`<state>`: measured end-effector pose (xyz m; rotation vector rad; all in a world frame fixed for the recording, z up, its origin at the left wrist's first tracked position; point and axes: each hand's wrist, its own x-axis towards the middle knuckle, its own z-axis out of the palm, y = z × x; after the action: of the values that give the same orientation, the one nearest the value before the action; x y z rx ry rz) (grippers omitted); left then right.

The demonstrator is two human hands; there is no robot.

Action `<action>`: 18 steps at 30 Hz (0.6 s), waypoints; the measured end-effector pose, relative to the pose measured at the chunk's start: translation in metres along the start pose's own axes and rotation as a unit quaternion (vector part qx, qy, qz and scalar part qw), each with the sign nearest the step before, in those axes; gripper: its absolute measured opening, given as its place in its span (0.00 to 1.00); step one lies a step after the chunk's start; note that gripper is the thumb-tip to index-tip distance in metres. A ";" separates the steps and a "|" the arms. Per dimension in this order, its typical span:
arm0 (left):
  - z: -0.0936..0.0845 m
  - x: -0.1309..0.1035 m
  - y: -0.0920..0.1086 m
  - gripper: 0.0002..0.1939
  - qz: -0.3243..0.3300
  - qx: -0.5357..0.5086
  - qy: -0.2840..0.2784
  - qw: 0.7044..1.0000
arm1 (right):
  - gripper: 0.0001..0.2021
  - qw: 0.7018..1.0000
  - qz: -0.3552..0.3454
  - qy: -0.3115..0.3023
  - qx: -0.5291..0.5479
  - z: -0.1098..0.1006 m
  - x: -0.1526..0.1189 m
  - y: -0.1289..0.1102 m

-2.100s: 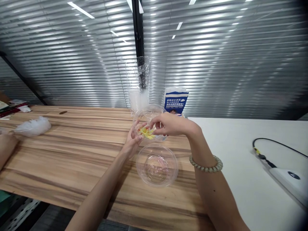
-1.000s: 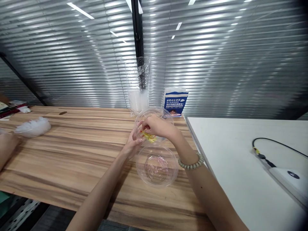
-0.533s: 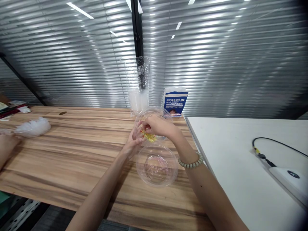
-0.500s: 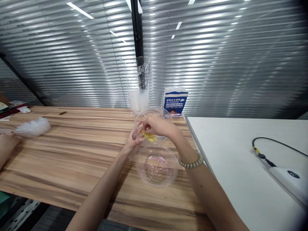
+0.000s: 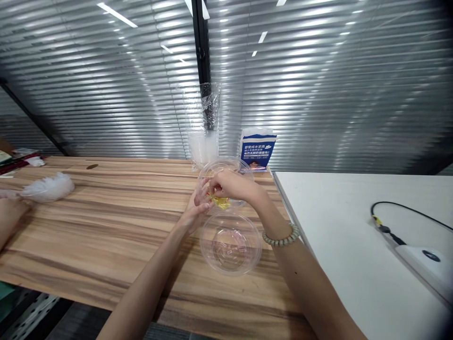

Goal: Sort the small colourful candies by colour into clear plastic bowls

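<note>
A clear round plastic bowl (image 5: 244, 171) stands on the wooden table, with shiny yellow wrapped pieces (image 5: 222, 203), marked with some red, inside it. From the left side, my left hand (image 5: 198, 205) grips the bowl's wall, thumb toward me. My right hand (image 5: 230, 183) reaches over the rim with curled, pinched fingers whose tips meet one end of the yellow pieces. My own fingers partly hide that contact. Directly in front of this bowl, nearer me, sits a second clear round container or lid (image 5: 230, 264); faint pinkish shapes show in its middle.
Behind the bowl stand a clear plastic bag with whitish cups (image 5: 204, 147) and a blue-and-white packet (image 5: 258, 152). Another person's hand (image 5: 14, 208) touches a translucent white bundle (image 5: 49, 187) at left. A white table (image 5: 339, 226) adjoins on the right, bearing a cabled device (image 5: 430, 264).
The yellow pieces have shifted very slightly in the bowl by my right fingertips. Both hands keep nearly the same place.
</note>
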<state>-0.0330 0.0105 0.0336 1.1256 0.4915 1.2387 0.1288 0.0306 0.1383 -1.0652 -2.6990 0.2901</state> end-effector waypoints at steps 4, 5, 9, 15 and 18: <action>0.000 0.000 0.001 0.47 -0.006 0.002 -0.007 1.000 | 0.08 1.000 0.003 0.009 -0.007 -0.004 -0.002 -0.001; 0.000 0.000 0.001 0.47 -0.005 0.000 -0.011 1.000 | 0.08 1.000 0.004 0.014 -0.006 -0.006 -0.004 -0.002; 0.001 -0.001 0.002 0.47 0.001 -0.004 -0.016 1.000 | 0.07 1.000 0.004 0.009 0.027 -0.021 -0.015 -0.003; 0.003 -0.001 0.004 0.47 0.004 -0.013 -0.013 1.000 | 0.06 0.990 -0.053 -0.044 0.123 -0.040 -0.034 -0.001; 0.002 -0.001 0.004 0.47 0.006 -0.019 -0.015 1.000 | 0.07 0.987 -0.055 -0.065 0.139 -0.045 -0.041 -0.002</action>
<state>-0.0336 0.0080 0.0372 1.1153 0.4380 1.2347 0.1692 0.0053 0.1762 -0.8409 -2.7108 0.7130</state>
